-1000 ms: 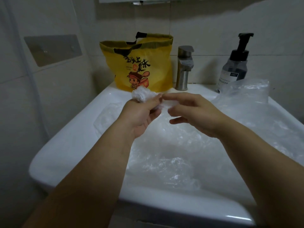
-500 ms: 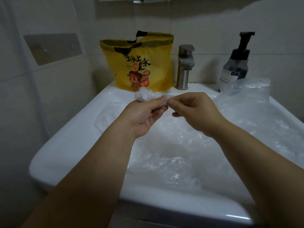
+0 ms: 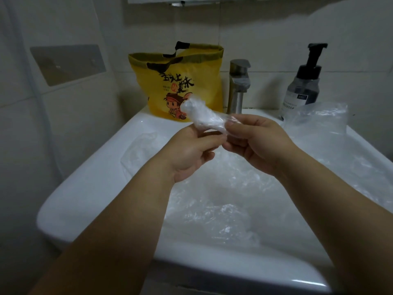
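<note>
Clear plastic wad (image 3: 201, 117) held above sink (image 3: 89, 188) | left hand (image 3: 189, 154) grip pinches its underside | right hand (image 3: 257, 143) grip pinches its right end | risk: slick film may slip from the fingertips, dropping the wad among loose plastic (image 3: 229, 209) in the basin

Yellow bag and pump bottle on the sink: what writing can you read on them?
"舌尖上" above "美味": large black brush characters on the yellow bag, as best they read.
Small print beside them on the bag: too small to read.
Label on the pump bottle: blurred, unreadable.
</note>
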Available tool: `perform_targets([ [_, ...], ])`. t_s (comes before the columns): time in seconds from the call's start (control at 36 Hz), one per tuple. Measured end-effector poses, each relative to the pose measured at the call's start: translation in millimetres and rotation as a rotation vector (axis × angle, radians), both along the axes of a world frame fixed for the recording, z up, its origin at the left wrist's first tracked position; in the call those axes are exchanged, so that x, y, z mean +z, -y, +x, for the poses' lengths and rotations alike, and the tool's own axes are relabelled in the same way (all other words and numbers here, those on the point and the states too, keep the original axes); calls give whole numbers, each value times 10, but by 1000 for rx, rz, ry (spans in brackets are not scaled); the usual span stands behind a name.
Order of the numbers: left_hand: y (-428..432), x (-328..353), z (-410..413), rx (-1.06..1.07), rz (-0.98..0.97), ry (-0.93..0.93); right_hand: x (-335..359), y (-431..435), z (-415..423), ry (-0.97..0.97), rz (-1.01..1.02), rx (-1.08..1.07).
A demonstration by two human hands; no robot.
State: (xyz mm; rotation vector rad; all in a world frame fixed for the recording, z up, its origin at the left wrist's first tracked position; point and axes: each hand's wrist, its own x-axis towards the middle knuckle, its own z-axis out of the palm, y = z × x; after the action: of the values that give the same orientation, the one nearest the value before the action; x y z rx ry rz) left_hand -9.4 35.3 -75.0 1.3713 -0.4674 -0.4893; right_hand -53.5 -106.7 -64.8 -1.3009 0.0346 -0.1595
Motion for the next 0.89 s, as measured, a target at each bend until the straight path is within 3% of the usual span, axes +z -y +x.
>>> perform_targets([
  [0.19, 10, 7, 35, 168, -86, 15, 13, -13, -5, -11, -49, -13],
  [0.39, 51, 21, 11, 295, -96, 9, -16, -51, -7, 59, -285, -35],
  [0.67, 55, 16, 24, 368, -192, -69, 7, -60, -13, 71, -240, -54],
  [0.89, 40, 27, 29, 319, -238, -156, -23, -71, -35, 156, -592, -131],
])
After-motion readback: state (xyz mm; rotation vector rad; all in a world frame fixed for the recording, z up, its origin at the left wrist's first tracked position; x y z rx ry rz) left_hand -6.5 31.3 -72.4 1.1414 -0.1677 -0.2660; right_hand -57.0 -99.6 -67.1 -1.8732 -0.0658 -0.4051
